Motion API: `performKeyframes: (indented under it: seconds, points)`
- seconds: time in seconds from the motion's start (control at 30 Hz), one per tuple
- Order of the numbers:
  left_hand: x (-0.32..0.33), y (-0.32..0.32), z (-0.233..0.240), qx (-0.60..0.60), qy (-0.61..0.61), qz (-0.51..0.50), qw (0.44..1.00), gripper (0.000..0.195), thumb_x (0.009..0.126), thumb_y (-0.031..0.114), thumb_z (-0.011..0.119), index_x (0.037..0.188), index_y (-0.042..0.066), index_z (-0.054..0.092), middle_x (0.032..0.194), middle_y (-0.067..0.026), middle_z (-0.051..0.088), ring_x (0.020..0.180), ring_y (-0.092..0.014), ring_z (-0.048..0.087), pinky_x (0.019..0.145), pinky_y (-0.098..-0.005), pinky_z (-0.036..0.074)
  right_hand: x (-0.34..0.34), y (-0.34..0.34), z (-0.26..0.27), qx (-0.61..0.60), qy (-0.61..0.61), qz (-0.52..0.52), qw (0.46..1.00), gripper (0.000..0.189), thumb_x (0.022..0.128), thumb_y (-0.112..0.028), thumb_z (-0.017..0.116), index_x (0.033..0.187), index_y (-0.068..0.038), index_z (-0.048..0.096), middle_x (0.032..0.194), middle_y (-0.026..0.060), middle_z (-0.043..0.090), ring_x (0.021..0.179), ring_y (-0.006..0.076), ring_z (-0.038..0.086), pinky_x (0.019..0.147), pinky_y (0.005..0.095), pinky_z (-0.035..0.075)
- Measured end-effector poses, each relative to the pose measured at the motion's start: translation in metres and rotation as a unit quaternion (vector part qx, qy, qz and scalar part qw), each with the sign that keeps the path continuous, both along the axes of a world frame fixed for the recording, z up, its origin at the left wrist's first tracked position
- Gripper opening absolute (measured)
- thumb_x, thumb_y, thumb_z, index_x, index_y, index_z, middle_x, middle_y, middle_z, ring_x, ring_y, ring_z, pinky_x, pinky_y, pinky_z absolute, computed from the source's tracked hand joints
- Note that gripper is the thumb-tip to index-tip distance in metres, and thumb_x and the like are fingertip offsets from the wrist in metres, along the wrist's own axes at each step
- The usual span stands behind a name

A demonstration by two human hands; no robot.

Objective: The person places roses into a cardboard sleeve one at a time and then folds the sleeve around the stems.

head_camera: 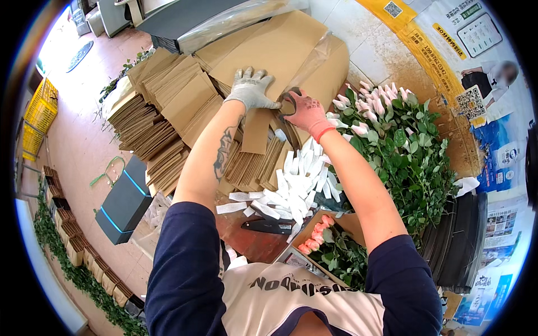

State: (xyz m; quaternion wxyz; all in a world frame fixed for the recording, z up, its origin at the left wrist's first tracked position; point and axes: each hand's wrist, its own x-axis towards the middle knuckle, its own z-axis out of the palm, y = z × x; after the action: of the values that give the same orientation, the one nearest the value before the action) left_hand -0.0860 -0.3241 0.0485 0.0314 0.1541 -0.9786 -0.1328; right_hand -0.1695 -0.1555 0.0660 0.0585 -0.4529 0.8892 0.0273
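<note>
My left hand [252, 89], in a grey-white work glove, lies with its fingers spread on a large sheet of brown cardboard [269, 46]. Close to its thumb is my right hand [306, 110], in a red and dark glove, with thumb and fingers curled at the sheet's near edge beside clear plastic film [309, 61]; whether it pinches anything is unclear. Below the hands stand cut cardboard pieces [254, 166]. A pile of white mesh sleeves [294, 180] spreads nearer to me, with a black-handled tool [267, 227] beside it. Pale pink roses [378, 105] lie to the right.
Stacked folded cardboard [147, 126] is at the left, near a dark block with blue straps [124, 201]. An open box of coral roses [317, 235] sits before my body. Black sheets [454, 243] are stacked at right, and a yellow crate [40, 117] stands far left.
</note>
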Motion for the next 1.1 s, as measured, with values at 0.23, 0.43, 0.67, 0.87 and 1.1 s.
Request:
performKeyframes:
  seconds: [0.23, 0.43, 0.67, 0.87, 1.1]
  points:
    - [0.000, 0.008, 0.010, 0.003, -0.048, 0.039, 0.998, 0.098, 0.056, 0.065, 0.069, 0.138, 0.020, 0.040, 0.148, -0.0105, 0.030, 0.137, -0.041, 0.019, 0.109, -0.0585, 0.011, 0.005, 0.009, -0.009, -0.040, 0.037, -0.002, 0.999, 0.073, 0.075, -0.044, 0.068, 0.136, -0.017, 0.039, 0.144, 0.0148, 0.033, 0.124, 0.0300, 0.045, 0.101, 0.0399, 0.039]
    - [-0.001, 0.015, 0.014, -0.003, -0.069, 0.038, 0.997, 0.098, 0.057, 0.062, 0.070, 0.139, 0.021, 0.038, 0.149, -0.0100, 0.028, 0.138, -0.040, 0.019, 0.109, -0.0580, 0.011, 0.003, 0.021, -0.007, -0.035, 0.052, 0.002, 0.998, 0.072, 0.072, -0.043, 0.070, 0.133, -0.015, 0.043, 0.141, 0.0139, 0.039, 0.119, 0.0316, 0.049, 0.100, 0.0405, 0.040]
    - [-0.001, 0.015, 0.013, 0.001, -0.064, 0.040, 0.997, 0.097, 0.058, 0.060, 0.070, 0.140, 0.021, 0.037, 0.150, -0.0101, 0.026, 0.139, -0.039, 0.017, 0.109, -0.0582, 0.010, -0.011, 0.036, -0.017, -0.103, 0.040, 0.026, 0.993, 0.069, 0.071, -0.041, 0.071, 0.130, -0.016, 0.046, 0.137, 0.0127, 0.043, 0.116, 0.0308, 0.051, 0.097, 0.0393, 0.042]
    - [0.000, 0.008, 0.017, 0.051, -0.090, 0.021, 0.994, 0.101, 0.058, 0.062, 0.069, 0.142, 0.018, 0.033, 0.151, -0.0118, 0.023, 0.139, -0.042, 0.012, 0.110, -0.0584, 0.006, -0.007, 0.036, -0.018, -0.126, 0.039, 0.020, 0.991, 0.068, 0.070, -0.039, 0.072, 0.129, -0.015, 0.048, 0.135, 0.0121, 0.045, 0.115, 0.0310, 0.051, 0.097, 0.0389, 0.042]
    - [-0.011, 0.030, 0.026, 0.073, -0.113, 0.032, 0.990, 0.107, 0.057, 0.066, 0.070, 0.143, 0.016, 0.031, 0.151, -0.0152, 0.021, 0.138, -0.044, 0.011, 0.110, -0.0592, 0.006, -0.004, 0.040, -0.017, -0.075, 0.068, -0.004, 0.995, 0.067, 0.075, -0.043, 0.068, 0.132, -0.016, 0.045, 0.141, 0.0100, 0.039, 0.119, 0.0284, 0.050, 0.099, 0.0392, 0.040]
